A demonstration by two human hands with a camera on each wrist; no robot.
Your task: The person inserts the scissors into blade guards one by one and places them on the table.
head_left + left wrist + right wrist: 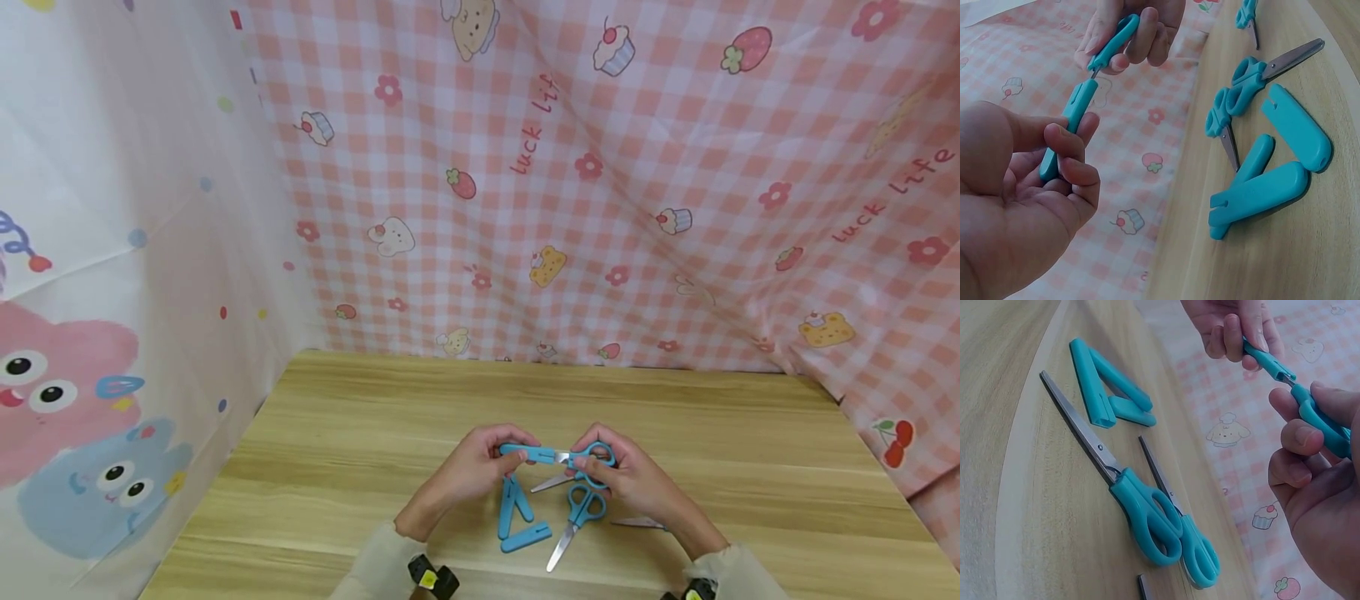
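The right hand [628,468] holds blue scissors [578,461], blades pointing left into the blue sheath [538,454] the left hand [477,463] grips, axes aligned crosswise.

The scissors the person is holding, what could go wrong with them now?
The held scissors have a bit of blade showing outside the blue cover. If they slip or jerk apart, the blade might nick the left hand, which grips that cover.

Other scissors lie with bare blades on the table beneath, so a lowered right hand could get scratched.
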